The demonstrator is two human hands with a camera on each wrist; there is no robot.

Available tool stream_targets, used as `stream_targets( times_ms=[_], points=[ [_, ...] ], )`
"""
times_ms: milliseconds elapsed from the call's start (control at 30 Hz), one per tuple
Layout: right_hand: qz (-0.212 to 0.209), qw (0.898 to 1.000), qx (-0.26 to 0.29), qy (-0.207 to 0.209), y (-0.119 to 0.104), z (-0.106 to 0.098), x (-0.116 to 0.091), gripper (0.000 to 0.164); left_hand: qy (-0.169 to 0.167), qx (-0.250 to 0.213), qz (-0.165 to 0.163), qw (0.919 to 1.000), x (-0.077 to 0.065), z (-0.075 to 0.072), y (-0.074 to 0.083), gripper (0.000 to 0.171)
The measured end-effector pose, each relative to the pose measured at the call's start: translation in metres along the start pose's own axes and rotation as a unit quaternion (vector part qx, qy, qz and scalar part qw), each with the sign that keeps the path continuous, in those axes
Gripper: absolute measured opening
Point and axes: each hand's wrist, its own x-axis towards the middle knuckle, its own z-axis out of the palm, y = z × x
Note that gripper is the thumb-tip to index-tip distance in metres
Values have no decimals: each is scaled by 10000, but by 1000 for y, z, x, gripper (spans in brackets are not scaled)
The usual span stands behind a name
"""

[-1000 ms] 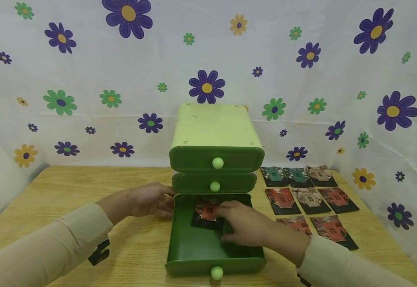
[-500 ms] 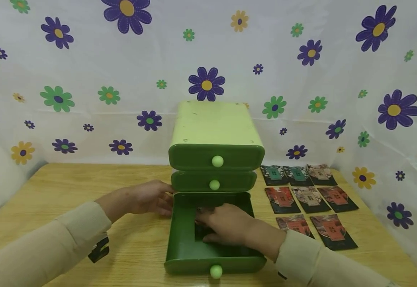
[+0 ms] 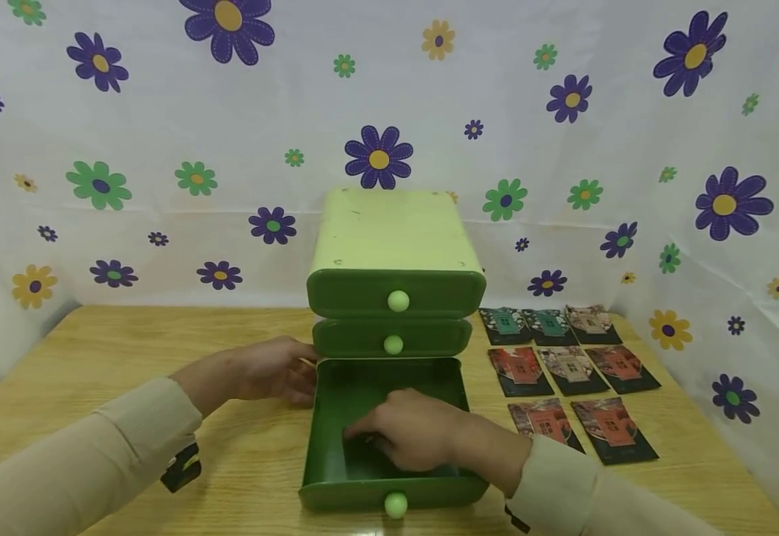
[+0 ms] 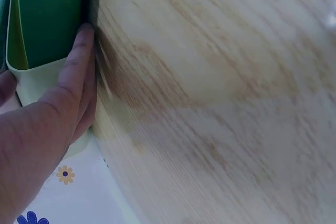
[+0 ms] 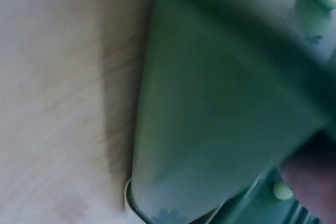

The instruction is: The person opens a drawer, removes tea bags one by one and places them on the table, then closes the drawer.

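A light-green cabinet [image 3: 392, 227] with dark-green fronts stands mid-table, its bottom drawer [image 3: 396, 493] pulled out. Inside that drawer is my right hand [image 3: 416, 428], index finger stretched toward the floor and the other fingers bent beneath the palm. Whether a packet lies under it, I cannot tell. A blurred part of the right hand [image 5: 315, 182] shows at the edge of the right wrist view. My left hand [image 3: 278, 370] rests against the cabinet's left side near the drawer, its fingers [image 4: 79, 61] straight along the wall in the left wrist view.
Several printed packets, such as a teal one [image 3: 504, 324] and a red one [image 3: 613, 428], lie in rows right of the cabinet on the wooden table [image 3: 181, 335]. A flower-print cloth [image 3: 242, 134] hangs behind. The two upper drawers [image 3: 356, 294] are closed.
My right hand has gone from the drawer's right side over the red-and-black packet, then forward toward the drawer front. The packet no longer shows. My left hand keeps its place on the cabinet.
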Motion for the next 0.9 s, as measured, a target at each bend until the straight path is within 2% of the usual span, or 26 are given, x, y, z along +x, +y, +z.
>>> stream_targets(
  times_ms=[100, 267, 367, 467, 667, 833, 900],
  points=[
    [81, 9965, 431, 710, -4, -5, -11, 27, -18, -61, -23, 10000, 0, -1, -2, 43],
    [217, 9788, 846, 1855, -3, -18, -43, 23, 72, -58, -59, 9999, -4, -6, -4, 42],
    [294, 9660, 788, 2445, 1, -23, -69, 26, 152, -1, -61, 9999, -5, -7, -3, 42],
    [584, 9542, 564, 2879, 7, -27, -98, 27, 197, 33, -34, 9998, -4, -6, -1, 42],
    [1513, 9327, -74, 3274, 28, -32, -154, 23, 140, 35, 1, 9999, -2, -3, 2, 43],
    [1915, 9168, -835, 3403, 53, -33, -194, 22, 144, 52, 8, 9999, -1, -4, 4, 43],
    [2017, 9062, -1260, 3496, 66, -33, -209, 23, 199, 55, 3, 9998, -1, -4, 6, 43]
  ],
)
